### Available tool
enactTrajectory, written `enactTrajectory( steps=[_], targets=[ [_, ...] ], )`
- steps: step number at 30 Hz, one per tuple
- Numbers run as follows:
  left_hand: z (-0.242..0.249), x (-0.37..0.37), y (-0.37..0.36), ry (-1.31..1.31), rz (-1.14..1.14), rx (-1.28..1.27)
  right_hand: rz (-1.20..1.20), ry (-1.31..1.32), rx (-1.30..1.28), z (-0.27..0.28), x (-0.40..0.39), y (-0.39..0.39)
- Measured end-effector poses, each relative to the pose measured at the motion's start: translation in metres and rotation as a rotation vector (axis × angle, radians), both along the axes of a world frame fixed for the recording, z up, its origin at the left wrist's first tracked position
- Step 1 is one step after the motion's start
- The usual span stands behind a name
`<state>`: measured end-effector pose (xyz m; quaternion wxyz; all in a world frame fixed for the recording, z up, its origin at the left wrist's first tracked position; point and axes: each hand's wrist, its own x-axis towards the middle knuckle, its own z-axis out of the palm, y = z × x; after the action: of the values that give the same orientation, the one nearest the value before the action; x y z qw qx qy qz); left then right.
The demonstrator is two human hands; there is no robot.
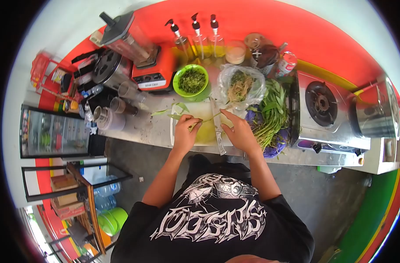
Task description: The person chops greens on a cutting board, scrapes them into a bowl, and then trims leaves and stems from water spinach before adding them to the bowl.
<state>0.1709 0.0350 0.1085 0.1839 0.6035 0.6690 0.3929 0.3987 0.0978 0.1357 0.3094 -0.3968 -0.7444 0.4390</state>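
A leafy green stem [207, 119] stretches between my hands above the cutting board [204, 135]. My left hand [187, 130] pinches it near the middle, its leaves [173, 112] pointing left. At the stem's right end, the fingertips of my right hand [240, 132] hold on to it; the exact grip is small in view. Under the stem, a knife [220, 141] lies on the board, handle toward me. A plastic bag [225, 79] with root trimmings sits behind my right hand. To its right, a bunch of leafy greens [272, 105] rests on a purple bag [276, 148].
Behind the board stands a green bowl [201, 95] of chopped greens. A blender [151, 78] is at back left, with several pump bottles [196, 41] along the wall. On the right sits a gas stove [321, 105] with a large pot [377, 114]. Cups [124, 106] stand left.
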Motion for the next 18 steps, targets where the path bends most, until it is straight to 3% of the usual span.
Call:
enactTrajectory(
  steps=[5,7,11,13,18],
  targets=[
    [-0.042,-0.03,-0.028,-0.04,0.167,-0.112,0.133,-0.011,0.103,-0.042,-0.025,0.0],
    [-0.054,-0.037,-0.034,-0.062,0.229,-0.156,0.032,-0.321,-0.08,-0.056,-0.037,-0.007],
    [-0.07,-0.048,-0.041,-0.05,0.272,-0.277,0.01,-0.618,-0.021,-0.084,-0.05,-0.011],
    [-0.077,-0.053,-0.043,-0.034,0.274,-0.332,0.066,-0.837,-0.146,-0.079,-0.054,-0.009],
    [-0.086,-0.044,-0.042,0.18,0.355,-0.176,-0.011,-0.811,-0.055,-0.089,-0.054,-0.018]
  ],
)
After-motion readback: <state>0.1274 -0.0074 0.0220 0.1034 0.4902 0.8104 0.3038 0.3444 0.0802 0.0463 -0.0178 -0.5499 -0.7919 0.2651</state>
